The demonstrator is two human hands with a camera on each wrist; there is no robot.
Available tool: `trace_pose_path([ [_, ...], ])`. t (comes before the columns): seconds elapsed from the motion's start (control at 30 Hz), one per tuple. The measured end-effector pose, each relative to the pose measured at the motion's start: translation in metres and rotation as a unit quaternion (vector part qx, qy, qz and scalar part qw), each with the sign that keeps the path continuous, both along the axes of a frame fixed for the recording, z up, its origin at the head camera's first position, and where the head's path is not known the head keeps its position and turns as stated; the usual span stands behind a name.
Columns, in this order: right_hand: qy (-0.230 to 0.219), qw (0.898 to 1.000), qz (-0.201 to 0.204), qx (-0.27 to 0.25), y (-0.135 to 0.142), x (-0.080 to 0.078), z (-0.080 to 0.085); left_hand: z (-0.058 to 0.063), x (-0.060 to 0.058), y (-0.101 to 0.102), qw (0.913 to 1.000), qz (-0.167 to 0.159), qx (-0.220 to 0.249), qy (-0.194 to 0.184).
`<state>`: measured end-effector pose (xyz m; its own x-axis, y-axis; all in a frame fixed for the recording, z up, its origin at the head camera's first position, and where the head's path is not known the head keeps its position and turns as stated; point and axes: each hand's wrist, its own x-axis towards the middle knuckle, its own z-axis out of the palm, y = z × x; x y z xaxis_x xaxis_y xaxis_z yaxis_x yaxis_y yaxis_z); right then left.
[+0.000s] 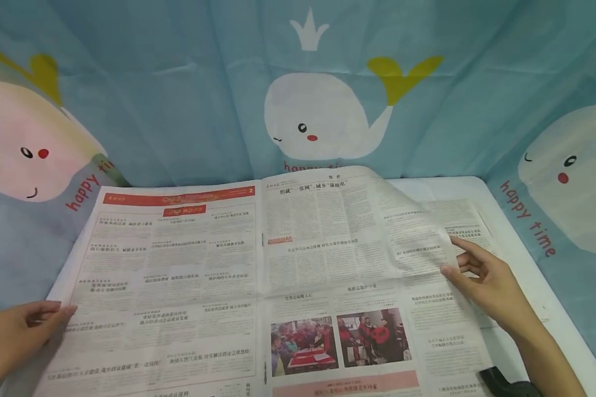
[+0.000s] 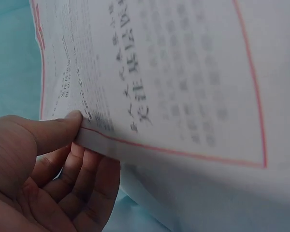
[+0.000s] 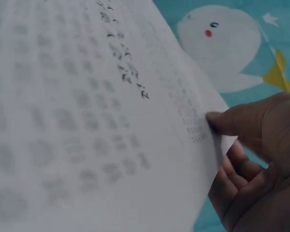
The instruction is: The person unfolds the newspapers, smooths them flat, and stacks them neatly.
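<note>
left fingers (image 2: 93, 176): pinching newspaper (image 1: 273, 281) edge | right fingers (image 3: 231, 186): pinching opposite edge (pages spread open)

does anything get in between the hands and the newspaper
Nothing visible does: the left hand pinches the newspaper by its left edge, the right hand by its right edge, both directly on the paper. A black object low in the head view overlaps the page, clear of where the hands grip.
</note>
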<state>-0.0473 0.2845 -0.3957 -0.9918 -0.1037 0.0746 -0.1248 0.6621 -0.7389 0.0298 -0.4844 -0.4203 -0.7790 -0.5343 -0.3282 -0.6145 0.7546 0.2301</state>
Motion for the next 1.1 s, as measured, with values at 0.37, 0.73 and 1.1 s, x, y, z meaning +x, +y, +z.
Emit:
trace_pose_path([
  [0.37, -0.018, 0.990, -0.034, 0.133, -0.015, -0.005, -0.008, 0.018, 0.001, 0.032, 0.9993, -0.023, -0.030, 0.008],
  [0.73, 0.006, 0.984, -0.045, 0.170, -0.023, -0.003, 0.004, 0.009, 0.003, 0.027, 0.9993, -0.029, -0.024, 0.003],
  [1.1, 0.035, 0.981, -0.068, 0.176, -0.033, 0.004, 0.001, 0.003, 0.003, 0.025, 0.9997, -0.022, -0.012, -0.004],
])
